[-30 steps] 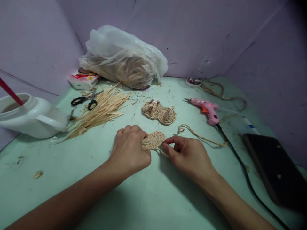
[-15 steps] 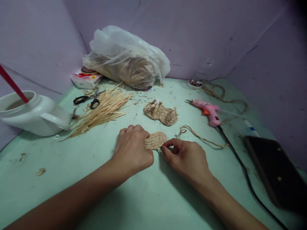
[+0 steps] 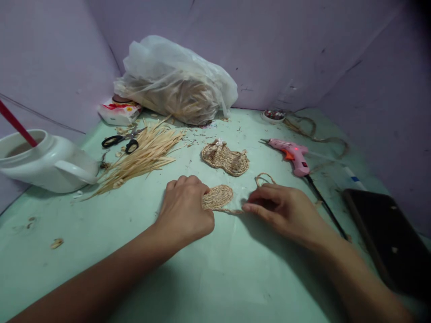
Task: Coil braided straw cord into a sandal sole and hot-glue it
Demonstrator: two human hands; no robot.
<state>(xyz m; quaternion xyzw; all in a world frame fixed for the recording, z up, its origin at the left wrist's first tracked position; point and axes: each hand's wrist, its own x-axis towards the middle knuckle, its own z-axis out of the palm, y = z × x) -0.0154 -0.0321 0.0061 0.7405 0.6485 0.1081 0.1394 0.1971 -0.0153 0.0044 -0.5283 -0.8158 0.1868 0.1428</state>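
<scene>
My left hand (image 3: 186,207) is closed on the left end of a coiled braided sole (image 3: 220,196), whose rounded right end shows past the fingers. A braided cord (image 3: 231,211) runs from the sole's lower edge to my right hand (image 3: 283,211), pinched between thumb and fingertips. More of that cord loops up behind the right hand. Beyond the hands lies a finished-looking woven slipper shape (image 3: 227,159) with small white beads at its upper left. A pink glue gun (image 3: 292,154) with a red light rests on its side to the right.
Dry straw strips (image 3: 144,152) and black-handled scissors (image 3: 123,140) lie left of centre. A white jug (image 3: 50,161) stands far left. At the back are a plastic bag (image 3: 182,85), a box (image 3: 119,112) and a bead dish (image 3: 273,115). A dark phone (image 3: 387,242) lies right.
My right hand has moved right, away from the sole, and the cord between them is now stretched out longer. My left hand has stayed in place on the sole.
</scene>
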